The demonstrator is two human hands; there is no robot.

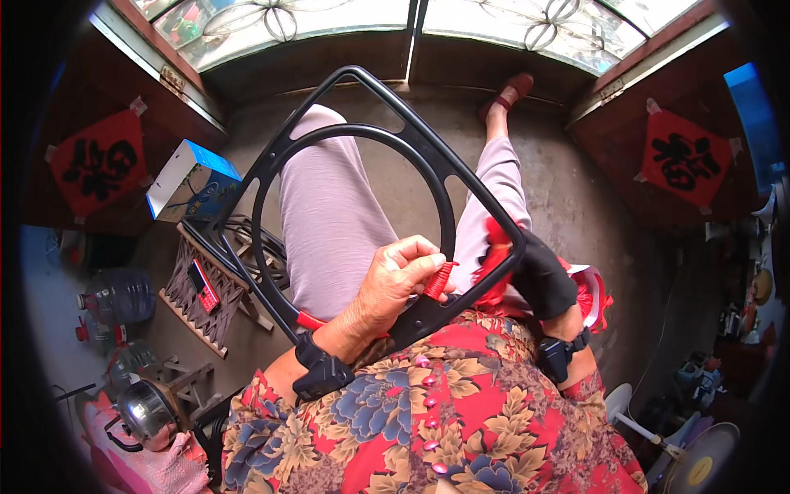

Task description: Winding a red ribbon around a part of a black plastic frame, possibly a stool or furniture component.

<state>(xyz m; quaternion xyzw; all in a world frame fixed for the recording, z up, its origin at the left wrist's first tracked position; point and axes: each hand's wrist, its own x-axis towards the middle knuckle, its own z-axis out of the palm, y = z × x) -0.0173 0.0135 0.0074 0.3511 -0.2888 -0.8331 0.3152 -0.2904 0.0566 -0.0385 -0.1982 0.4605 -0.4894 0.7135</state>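
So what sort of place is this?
Probably a room in someone's home: red paper diamonds with black lettering, a shiny silver metal kettle and a low wooden stool with brown webbing suggest it.

Toward three o'clock, the black square frame (485,198) hides part of the black-gloved right hand (545,276); its finger positions are unclear. At four, the lower edge cuts the electric fan (704,465); at six, the floral blouse (387,412).

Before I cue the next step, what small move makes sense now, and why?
Perhaps bring the gloved right hand toward the red coil: the left hand pinches it at the inner ring of the black frame, while the right is apart, near the frame's outer corner.
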